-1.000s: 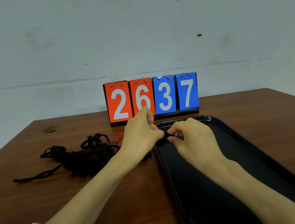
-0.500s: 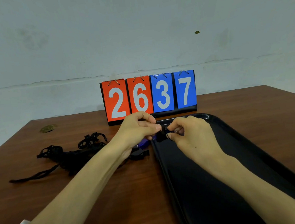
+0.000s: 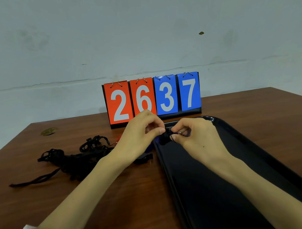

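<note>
Pinching hands: left hand (image 3: 141, 135) and right hand (image 3: 196, 137) both pinched small black piece (image 3: 165, 138)
Piece location: was held between both hands, over far left corner of black tray (image 3: 224, 126)
Bench (image 3: 117, 199): black strap tangle (image 3: 77, 159) lay left of tray
Scoreboard (image 3: 152, 97): stood behind hands, read 2637

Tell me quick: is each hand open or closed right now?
Left hand: closed, pinching a small black item.
Right hand: closed, pinching the same small black item.
</note>
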### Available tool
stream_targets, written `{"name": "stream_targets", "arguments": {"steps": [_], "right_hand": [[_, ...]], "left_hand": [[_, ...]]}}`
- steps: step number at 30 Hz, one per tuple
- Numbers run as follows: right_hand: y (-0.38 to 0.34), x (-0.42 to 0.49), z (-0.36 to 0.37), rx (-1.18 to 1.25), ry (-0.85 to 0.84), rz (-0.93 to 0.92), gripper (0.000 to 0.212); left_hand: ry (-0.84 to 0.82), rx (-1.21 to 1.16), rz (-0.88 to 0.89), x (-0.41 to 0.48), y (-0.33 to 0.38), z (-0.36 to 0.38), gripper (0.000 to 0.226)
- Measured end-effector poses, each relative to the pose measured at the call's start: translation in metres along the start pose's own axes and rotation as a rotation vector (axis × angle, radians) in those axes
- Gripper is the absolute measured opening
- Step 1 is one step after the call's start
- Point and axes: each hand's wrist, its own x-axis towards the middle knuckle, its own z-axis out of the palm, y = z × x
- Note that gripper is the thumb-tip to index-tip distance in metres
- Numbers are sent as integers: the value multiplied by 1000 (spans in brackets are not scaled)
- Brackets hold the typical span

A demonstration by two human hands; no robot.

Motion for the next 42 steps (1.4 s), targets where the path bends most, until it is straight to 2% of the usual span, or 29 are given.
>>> {"name": "stream_targets", "arguments": {"steps": [3, 8, 14, 17, 20, 24, 26, 30, 33, 36, 39, 42], "right_hand": [[0, 0, -1, -64, -47, -35, 16], [-5, 0, -1, -192, -150, -94, 18], [-9, -3, -3, -277, -186, -166, 20], [-12, -4, -3, -276, -147, -186, 21], [-11, -5, -3, -250, -135, -180, 22], [-9, -5, 1, -142, -92, -122, 17], [-8, -4, 3, -42, -73, -63, 20], [-15, -4, 4, 243, -183, 61, 50], [-18, -3, 0, 283, -243, 127, 49], [-18, -2, -6, 273, -300, 133, 46], [-15, 2, -12, 226, -304, 91, 39], [-7, 10, -15, 127, -306, 83, 37]], "left_hand": [[-106, 77, 17, 1, 0, 1, 5], [-230, 41, -115, -2, 6, 5, 17], [-228, 297, -44, -4, 9, 5, 12], [-165, 457, 8, -4, 11, 5, 10], [-107, 502, 23, -6, 12, 8, 14], [-119, 317, -10, -7, 10, 9, 8], [-69, 214, -33, -8, 6, 11, 9], [-31, 353, -13, -13, 3, 16, 8], [-9, 390, 2, -16, 7, 17, 15], [35, 347, 7, -15, 10, 18, 12], [98, 64, -84, -8, 12, 19, 9], [16, -256, -301, 3, 5, 11, 17]]}}
